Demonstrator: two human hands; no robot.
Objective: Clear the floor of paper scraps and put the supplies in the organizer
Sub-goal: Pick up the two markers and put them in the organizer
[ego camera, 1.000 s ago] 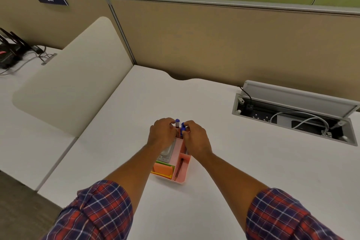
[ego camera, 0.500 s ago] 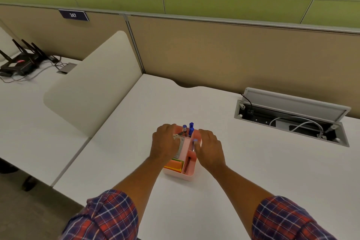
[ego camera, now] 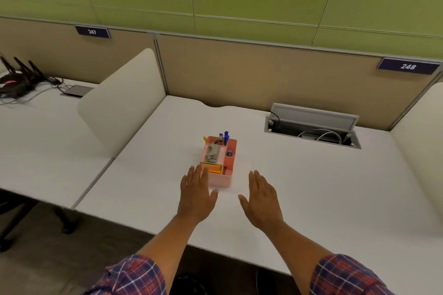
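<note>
Pink organizer (ego camera: pixel 221 181) sits on the white desk (ego camera: pixel 311 187), roughly mid-desk, long side running away from the person.

- Far end of the organizer: blue pens (ego camera: pixel 226 136) stand upright, with a yellow marker (ego camera: pixel 205 139) at the far-left corner.
- Middle left compartment: a grey item (ego camera: pixel 212 151), kind unclear.
- Near-left compartment: an orange and yellow pad stack (ego camera: pixel 214 170).

Hands:
- Left hand (ego camera: pixel 196 195) is flat, fingers straight and spread, holding nothing. Its fingertips overlap the organizer's near-left corner; contact cannot be told.
- Right hand (ego camera: pixel 262 201) is likewise flat and empty. It hovers to the near right of the organizer, apart from it.

Judgement:
- Supplies look stowed, so the step in hand is letting the organizer stand on its own.
- To do it well, lift both hands straight up and back, clear of the tall pens, which could tip or snag.
- Any last squaring-up should be a low push on the walls, never on the contents.
- Little floor shows, so whether scraps remain cannot be told. A look down seems due.

Writing:
- A dark plate reading "247" (ego camera: pixel 92 31) is on the partition far left of the organizer.
- A matching plate reading "248" (ego camera: pixel 408 66) is far right of it.
- No brand is legible on the organizer or its contents.

Far right of the organizer is an open cable hatch (ego camera: pixel 311 132) with white leads inside.
</note>
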